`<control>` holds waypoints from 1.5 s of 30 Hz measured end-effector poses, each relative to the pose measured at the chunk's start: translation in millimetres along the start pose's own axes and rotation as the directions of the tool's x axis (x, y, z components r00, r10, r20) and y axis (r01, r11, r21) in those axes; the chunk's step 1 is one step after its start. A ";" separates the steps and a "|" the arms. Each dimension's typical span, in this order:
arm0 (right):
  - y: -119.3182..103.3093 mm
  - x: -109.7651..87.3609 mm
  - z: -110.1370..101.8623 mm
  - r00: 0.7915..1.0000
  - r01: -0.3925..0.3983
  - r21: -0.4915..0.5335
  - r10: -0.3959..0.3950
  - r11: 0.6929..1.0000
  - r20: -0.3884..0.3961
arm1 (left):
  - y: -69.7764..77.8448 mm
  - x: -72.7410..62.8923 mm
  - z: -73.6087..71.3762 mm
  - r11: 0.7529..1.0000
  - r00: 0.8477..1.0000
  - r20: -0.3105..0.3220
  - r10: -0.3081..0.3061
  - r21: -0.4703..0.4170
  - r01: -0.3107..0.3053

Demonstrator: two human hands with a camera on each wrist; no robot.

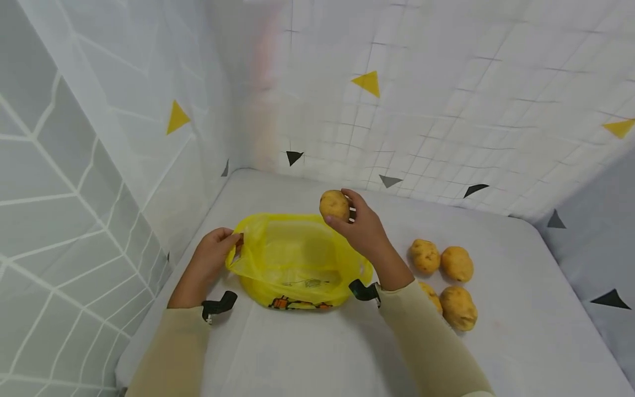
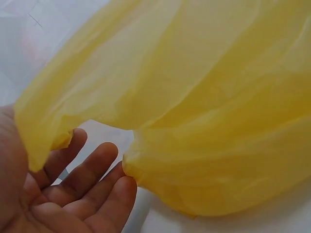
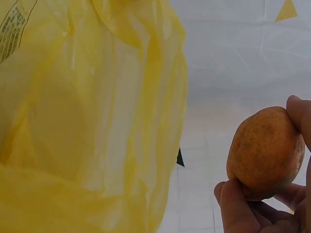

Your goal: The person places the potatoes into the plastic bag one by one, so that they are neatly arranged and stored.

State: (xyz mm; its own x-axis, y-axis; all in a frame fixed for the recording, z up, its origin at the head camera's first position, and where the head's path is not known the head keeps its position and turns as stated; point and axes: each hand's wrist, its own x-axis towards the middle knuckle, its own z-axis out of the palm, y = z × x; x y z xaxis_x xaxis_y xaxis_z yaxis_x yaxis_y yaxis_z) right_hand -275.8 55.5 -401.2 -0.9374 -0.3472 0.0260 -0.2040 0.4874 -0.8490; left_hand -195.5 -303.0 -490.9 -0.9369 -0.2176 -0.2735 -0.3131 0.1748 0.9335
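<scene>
A yellow plastic bag (image 1: pixel 263 282) sits with its mouth wide open. My left hand (image 1: pixel 210 256) grips its left handle edge; in the left wrist view, the fingers (image 2: pixel 99 167) curl through the handle opening of the bag (image 2: pixel 218 97), and plastic partly covers the thumb side. Above the bag's right rim, my right hand (image 1: pixel 366 227) holds a potato (image 1: pixel 334 205) between thumb and fingertips. The right wrist view shows this potato (image 3: pixel 266 150) raised beside the bag's side (image 3: pixel 102 107).
Several loose potatoes (image 1: pixel 457 263) lie on the white-covered table (image 1: pixel 516 275) to the right, partly behind the right sleeve (image 1: pixel 431 336). White patterned sheets (image 1: pixel 426 110) rise behind the table and at its left. Each wrist carries a small black camera mount (image 1: pixel 364 290).
</scene>
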 end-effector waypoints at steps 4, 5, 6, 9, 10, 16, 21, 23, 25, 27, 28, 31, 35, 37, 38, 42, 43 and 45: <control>-4.7 1.1 8.0 1.000 0.008 0.015 -0.008 1.000 0.017 | 1.1 -0.9 3.9 1.000 1.000 -0.009 -0.004 0.003 0.004; -6.4 1.2 9.6 1.000 0.012 0.018 -0.012 1.000 0.021 | 1.3 -1.8 5.0 1.000 1.000 -0.008 -0.003 0.004 0.003; -8.0 1.4 11.3 1.000 0.017 0.020 -0.018 1.000 0.025 | 1.4 -2.8 6.0 1.000 1.000 -0.009 0.001 0.011 -0.001; -12.1 3.4 16.6 0.998 0.039 0.022 -0.039 0.999 0.038 | 1.3 -5.4 8.0 1.000 1.000 -0.006 0.022 0.009 -0.022; -13.4 4.2 18.4 0.998 0.042 0.024 -0.044 0.999 0.044 | 1.2 -6.1 8.2 1.000 1.000 -0.005 0.024 0.004 -0.024; -20.1 8.1 27.4 0.995 0.054 0.039 -0.057 0.998 0.083 | 2.2 -6.5 9.4 0.999 0.999 0.011 0.034 -0.031 -0.033; -24.0 10.0 36.2 0.994 0.053 0.048 -0.057 0.997 0.088 | 3.7 -5.7 14.1 0.998 0.999 0.013 0.031 -0.056 -0.030; -25.0 10.7 41.5 0.994 0.055 0.046 -0.059 0.997 0.094 | 3.6 -6.3 15.4 0.997 1.000 0.008 0.022 -0.067 -0.022; -26.0 11.7 48.0 0.993 0.061 0.042 -0.065 0.997 0.103 | 3.3 -7.4 15.7 0.997 1.000 -0.001 0.013 -0.072 -0.013; -26.0 12.1 53.8 0.991 0.068 0.040 -0.072 0.997 0.112 | 3.2 -7.6 16.0 0.997 1.000 -0.008 0.010 -0.071 -0.011; -25.7 12.5 56.7 0.990 0.072 0.040 -0.076 0.997 0.116 | 3.5 -7.4 16.3 0.997 1.000 -0.013 0.011 -0.076 -0.012; -24.3 13.5 64.8 0.989 0.074 0.036 -0.078 0.997 0.125 | 4.4 -6.7 17.6 0.996 1.000 -0.010 0.020 -0.086 -0.021; -22.3 15.9 73.6 0.989 0.063 0.022 -0.066 0.998 0.131 | 5.3 -5.7 18.8 0.996 1.000 -0.005 0.015 -0.091 -0.016; -21.8 16.8 76.5 0.990 0.057 0.017 -0.059 0.998 0.131 | 5.2 -5.6 19.1 0.996 1.000 -0.006 0.006 -0.087 -0.006; -21.8 17.2 77.7 0.990 0.054 0.017 -0.056 0.998 0.131 | 5.2 -5.6 18.9 0.996 1.000 -0.007 0.001 -0.085 -0.002; -21.0 18.0 81.7 0.990 0.048 0.004 -0.048 0.999 0.136 | 4.8 -6.0 18.1 0.997 1.000 -0.001 0.005 -0.080 -0.005; -20.6 18.0 82.6 0.989 0.047 -0.001 -0.047 0.999 0.138 | 4.4 -5.9 17.9 0.997 1.000 -0.002 0.006 -0.083 -0.007; -20.0 17.5 84.0 0.989 0.045 -0.004 -0.044 0.999 0.143 | 4.2 -5.7 17.6 0.996 1.000 0.001 0.012 -0.086 -0.011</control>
State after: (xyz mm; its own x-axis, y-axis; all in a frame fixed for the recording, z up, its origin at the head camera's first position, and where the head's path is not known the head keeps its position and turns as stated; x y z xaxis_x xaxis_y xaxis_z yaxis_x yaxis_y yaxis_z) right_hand -264.4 -27.6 -428.1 -0.8775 -0.4794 -0.0127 -0.2470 0.4745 -0.8449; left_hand -194.2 -284.1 -489.5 -0.9406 -0.2147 -0.2629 -0.2879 0.0941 0.9530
